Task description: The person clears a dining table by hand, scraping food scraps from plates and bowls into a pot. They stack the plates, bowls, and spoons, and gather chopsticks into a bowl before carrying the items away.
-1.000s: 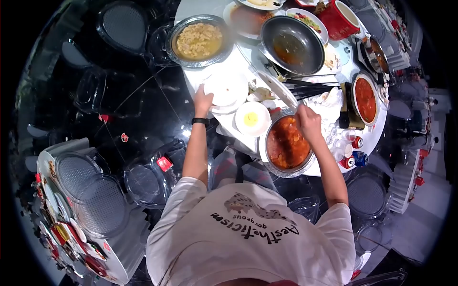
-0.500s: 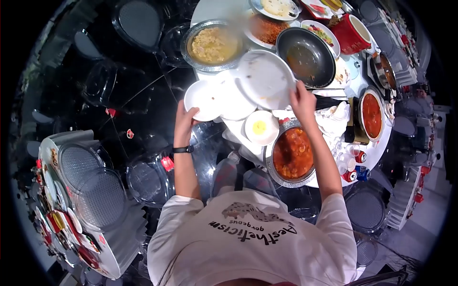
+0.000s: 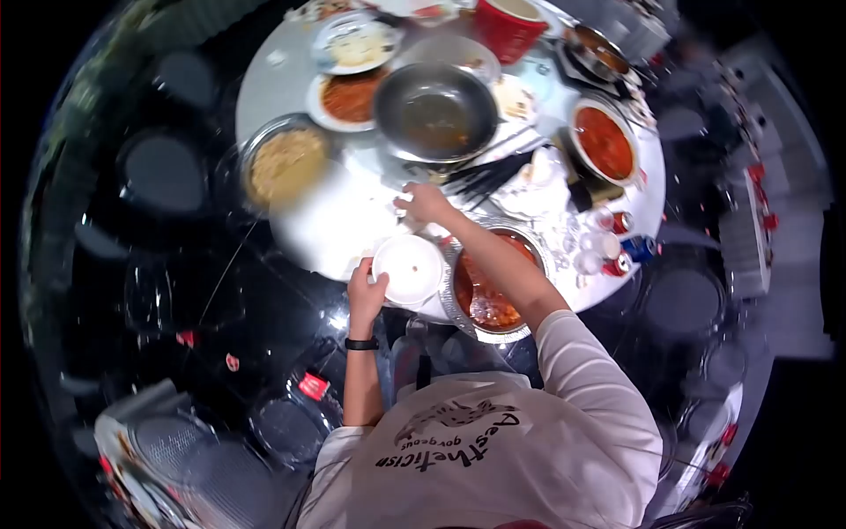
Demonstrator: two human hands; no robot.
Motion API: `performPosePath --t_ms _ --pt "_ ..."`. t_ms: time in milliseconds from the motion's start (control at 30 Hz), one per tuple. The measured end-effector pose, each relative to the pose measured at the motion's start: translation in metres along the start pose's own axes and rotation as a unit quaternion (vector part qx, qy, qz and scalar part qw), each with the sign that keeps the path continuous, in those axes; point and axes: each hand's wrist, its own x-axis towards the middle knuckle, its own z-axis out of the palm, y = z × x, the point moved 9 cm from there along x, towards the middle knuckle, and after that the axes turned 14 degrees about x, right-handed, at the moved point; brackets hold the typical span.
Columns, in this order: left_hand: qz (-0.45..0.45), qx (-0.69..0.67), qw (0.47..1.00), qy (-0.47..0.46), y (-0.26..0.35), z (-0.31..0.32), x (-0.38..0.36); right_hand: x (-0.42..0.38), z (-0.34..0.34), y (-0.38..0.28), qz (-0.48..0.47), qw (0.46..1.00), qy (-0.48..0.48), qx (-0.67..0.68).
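Note:
A small white bowl (image 3: 408, 269) is in my left hand (image 3: 366, 286), thumb over its rim and fingers at its outer side. A small dark speck shows inside the bowl. My right hand (image 3: 425, 204) reaches over the white tabletop (image 3: 308, 225), its fingers partly spread and no object visible between them. Just beyond it stands a dark wok (image 3: 436, 113) with some liquid in it. Below my right forearm is a foil-rimmed pan of red stew (image 3: 489, 304), partly covered by the arm. Glare washes out the table left of my right hand.
Black chopsticks (image 3: 493, 176) and crumpled white napkins (image 3: 542, 185) lie right of my right hand. Drink cans (image 3: 636, 249) and clear cups stand at the right edge. A foil pan of pale food (image 3: 286, 167) is at left, a red bucket (image 3: 509, 31) at the back.
My right hand has let go of the large white plate and moved left over the table. My left hand has brought the white bowl lower. The view has shifted, and the yellow-filled bowl no longer shows.

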Motion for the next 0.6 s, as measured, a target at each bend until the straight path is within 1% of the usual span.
performPosePath --t_ms 67,100,133,167,233,267,333,400,467,500,533,567,600 --pt "0.056 0.119 0.991 0.018 0.023 0.009 0.000 -0.030 -0.031 -0.008 -0.044 0.999 0.031 0.012" --pt "0.080 0.179 0.980 0.030 0.043 0.009 -0.004 -0.054 -0.052 -0.017 -0.047 0.997 0.042 0.043" --pt "0.096 0.224 0.969 0.036 0.051 0.011 -0.004 -0.078 -0.073 -0.026 -0.050 0.995 0.054 0.074" --pt "0.080 0.220 0.971 0.037 0.055 0.010 -0.006 -0.105 -0.091 -0.027 -0.059 0.991 0.074 0.097" --pt "0.062 0.256 0.962 0.072 0.058 0.003 -0.010 -0.161 -0.125 -0.013 -0.104 0.982 0.111 0.113" --pt "0.047 0.269 0.957 0.094 0.056 -0.002 -0.014 -0.191 -0.143 -0.001 -0.084 0.980 0.140 0.111" --pt "0.031 0.246 0.963 0.103 0.046 -0.005 -0.015 -0.251 -0.180 0.024 -0.032 0.974 0.185 0.128" --pt "0.031 0.193 0.973 0.126 0.033 -0.003 -0.018 -0.313 -0.210 0.068 0.050 0.949 0.239 0.202" --pt "0.042 0.179 0.961 0.207 0.014 -0.016 -0.027 -0.365 -0.229 0.106 0.128 0.912 0.293 0.256" --pt "0.041 0.195 0.943 0.266 0.014 -0.029 -0.032 -0.390 -0.244 0.119 0.144 0.898 0.315 0.270" --pt "0.067 0.228 0.918 0.318 0.021 -0.044 -0.038 -0.416 -0.258 0.131 0.159 0.884 0.337 0.284" --pt "0.032 0.224 0.910 0.347 0.014 -0.056 -0.039 -0.437 -0.271 0.146 0.157 0.866 0.359 0.309" --pt "-0.003 0.218 0.902 0.374 0.007 -0.067 -0.040 -0.453 -0.284 0.149 0.175 0.844 0.377 0.338"
